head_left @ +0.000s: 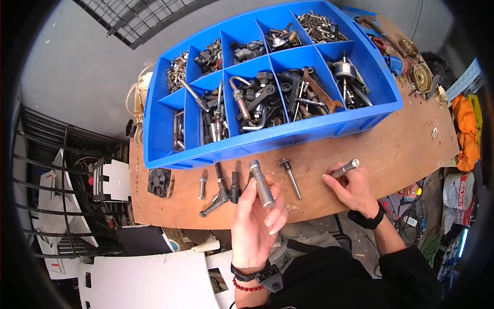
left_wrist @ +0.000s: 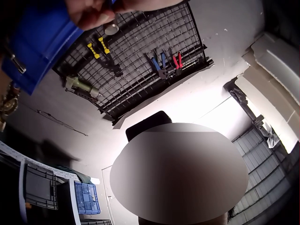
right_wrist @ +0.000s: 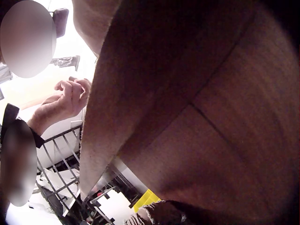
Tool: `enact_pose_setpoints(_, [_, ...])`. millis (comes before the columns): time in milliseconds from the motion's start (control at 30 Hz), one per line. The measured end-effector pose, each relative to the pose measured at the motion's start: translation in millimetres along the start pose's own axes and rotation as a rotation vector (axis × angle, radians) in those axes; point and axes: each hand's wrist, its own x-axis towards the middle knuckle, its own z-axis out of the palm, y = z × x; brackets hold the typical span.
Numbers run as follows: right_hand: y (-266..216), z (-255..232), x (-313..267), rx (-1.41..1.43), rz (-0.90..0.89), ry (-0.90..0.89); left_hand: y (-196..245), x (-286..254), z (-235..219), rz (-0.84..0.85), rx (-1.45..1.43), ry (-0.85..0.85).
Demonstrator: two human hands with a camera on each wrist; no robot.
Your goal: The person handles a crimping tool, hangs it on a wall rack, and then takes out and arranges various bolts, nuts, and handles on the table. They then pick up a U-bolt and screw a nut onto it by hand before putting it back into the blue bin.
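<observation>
Held up before the table's front edge, my left hand (head_left: 256, 226) grips a grey steel pin (head_left: 262, 186), a cylinder with a narrower band near its upper end. In the left wrist view, part of that hand (left_wrist: 93, 14) shows at the top with the pin's round end (left_wrist: 111, 29). Over on the right, my right hand (head_left: 355, 191) pinches a shorter steel rod (head_left: 346, 169) with a bright round end, close over the tabletop. Between the hands lies a long bolt (head_left: 292, 180) with a dark head. The right wrist view shows the left hand (right_wrist: 70, 97) beyond the board.
A blue divided bin (head_left: 206, 160) full of bolts, wrenches and fittings stands at the back of the wooden table (head_left: 411, 139). Along its front lie a short bolt (head_left: 202, 188), black metal fittings (head_left: 221, 186) and a black square part (head_left: 158, 180). Loose metal parts (head_left: 423, 77) sit at far right.
</observation>
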Motion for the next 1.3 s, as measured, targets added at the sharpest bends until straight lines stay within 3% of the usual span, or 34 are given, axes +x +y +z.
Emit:
enact_pose_setpoints(133, [-2,0,0,0.015,-0.020,0.005,-3,-2,10,0.054,0.032,0.075])
enact_pose_setpoints(267, [-8,-1,0,0.034,-0.008,-0.015,-20,7,-2,0.419,0.673,0.134])
enact_pose_setpoints(333, [-4,1,-1,0.027,-0.108,0.013,-25,11,-5,0.495,0.793,0.175])
enact_pose_setpoints(400, [0,4,-2,0.001,-0.193,0.033,-40,20,-16,0.603,1.220,0.249])
enact_pose_setpoints(433, [2,5,-3,-0.021,-0.229,0.038,-42,25,-19,0.715,1.369,0.193])
enact_pose_setpoints(533, [3,4,-3,-0.065,-0.277,0.026,-52,27,-26,0.704,1.589,0.107])
enact_pose_setpoints(867, [4,4,-3,-0.078,-0.308,0.037,-66,37,-30,0.776,1.727,0.010])
enact_pose_setpoints(1300, [5,7,-3,-0.034,-0.207,0.037,-67,46,-36,0.803,1.736,-0.087])
